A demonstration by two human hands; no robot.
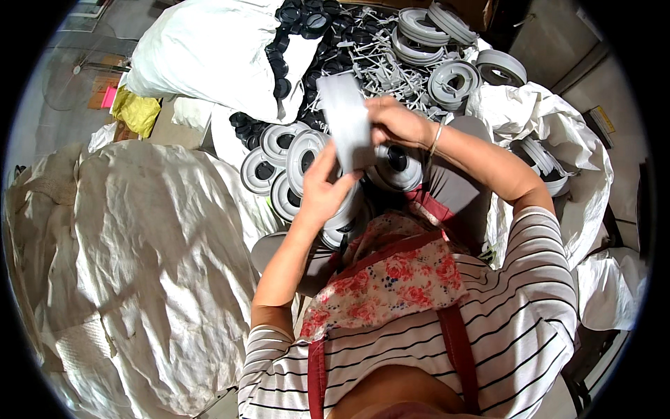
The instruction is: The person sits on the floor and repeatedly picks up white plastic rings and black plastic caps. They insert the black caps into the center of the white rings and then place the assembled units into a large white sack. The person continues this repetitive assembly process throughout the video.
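Observation:
A round grey plastic part (pixel 347 119), seen edge-on and a little blurred, is held up over my lap. My left hand (pixel 324 192) grips its lower end between thumb and fingers. Against its right side my right hand (pixel 401 124) has its fingers curled; whatever they pinch is hidden. Just below and to the left, several grey discs with black centres (pixel 305 157) are heaped, and another such disc (pixel 398 166) sits right of the held part. Beyond my hands spreads a pile of small white plastic pieces (pixel 391 70).
Black round parts (pixel 307 21) spill from a white sack (pixel 202 56) at the far left. Grey rings (pixel 422 35) are stacked at the far right. An open white sack (pixel 537 112) with more rings stands at my right. Pale sacking (pixel 139 272) covers the left side.

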